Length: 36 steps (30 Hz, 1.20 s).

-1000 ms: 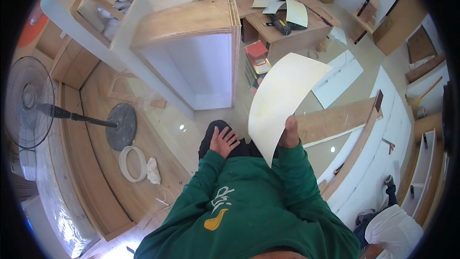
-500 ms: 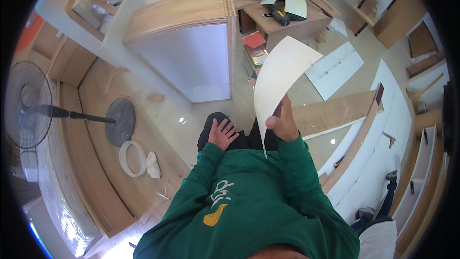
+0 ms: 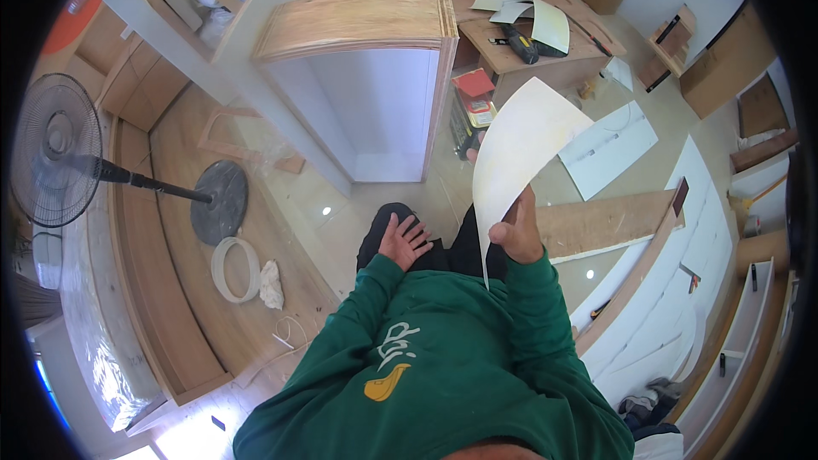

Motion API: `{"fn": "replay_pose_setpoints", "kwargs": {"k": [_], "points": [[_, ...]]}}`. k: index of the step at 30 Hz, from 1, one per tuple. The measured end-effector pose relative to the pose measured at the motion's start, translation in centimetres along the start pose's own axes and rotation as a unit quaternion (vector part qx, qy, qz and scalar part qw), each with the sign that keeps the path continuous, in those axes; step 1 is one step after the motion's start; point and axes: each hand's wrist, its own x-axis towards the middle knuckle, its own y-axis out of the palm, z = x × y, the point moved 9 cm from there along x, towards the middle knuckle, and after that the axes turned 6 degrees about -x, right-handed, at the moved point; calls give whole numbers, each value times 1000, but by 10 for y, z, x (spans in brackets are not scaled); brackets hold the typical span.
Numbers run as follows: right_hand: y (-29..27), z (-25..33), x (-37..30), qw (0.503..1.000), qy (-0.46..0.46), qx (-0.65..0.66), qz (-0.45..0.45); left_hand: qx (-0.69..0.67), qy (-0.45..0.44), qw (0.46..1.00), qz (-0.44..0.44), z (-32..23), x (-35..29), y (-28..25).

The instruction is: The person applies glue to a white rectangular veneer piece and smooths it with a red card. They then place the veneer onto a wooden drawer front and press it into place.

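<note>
My right hand [image 3: 521,234] grips a thin, curved cream sheet [image 3: 524,145] near its lower right edge, the thumb on the near face and the other fingers mostly hidden behind. The sheet stands bowed above my lap, its narrow lower end by my waist. My left hand [image 3: 406,242] rests palm up on my left thigh, fingers spread, holding nothing. In front of my knees stands an open wooden box [image 3: 362,21] with exposed ply edges and a pale inside. Behind the sheet are a red-lidded tin [image 3: 474,83] and other containers, partly covered.
A standing fan [image 3: 60,136] is at the left, near a white ring [image 3: 235,270] and a crumpled cloth [image 3: 271,284]. Ahead, a low wooden table [image 3: 503,77] bears a black-and-yellow power tool [image 3: 518,44] and cut sheets. White boards [image 3: 609,149] and a plank [image 3: 605,220] lie at right.
The scene has shifted slightly right and down in the picture as my head moved. My right hand keeps its grip on the sheet. The person at the lower right shows less.
</note>
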Motion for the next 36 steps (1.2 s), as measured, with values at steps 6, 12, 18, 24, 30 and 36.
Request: {"fn": "replay_pose_setpoints", "kwargs": {"k": [6, 12, 18, 24, 30, 36], "points": [[9, 0, -6, 999, 17, -10, 25, -2, -1, 1000, 11, 2, 0, 2], [21, 2, 0, 988, -14, -152, 21, -5, 3, 1000, 8, -1, 0, -1], [17, 14, -7, 985, -49, -155, -53, -10, -4, 1000, 5, 3, 3, 0], [24, -22, -22, 984, -2, 176, 16, -25, -3, 999, 48, 2, 15, -18], [48, -21, 19, 872, 162, 463, -2, 45, 27, 997, 48, 0, 7, 9], [60, -17, 30, 869, 85, 480, 84, 39, 41, 998, 36, -4, 1, 8]]}}
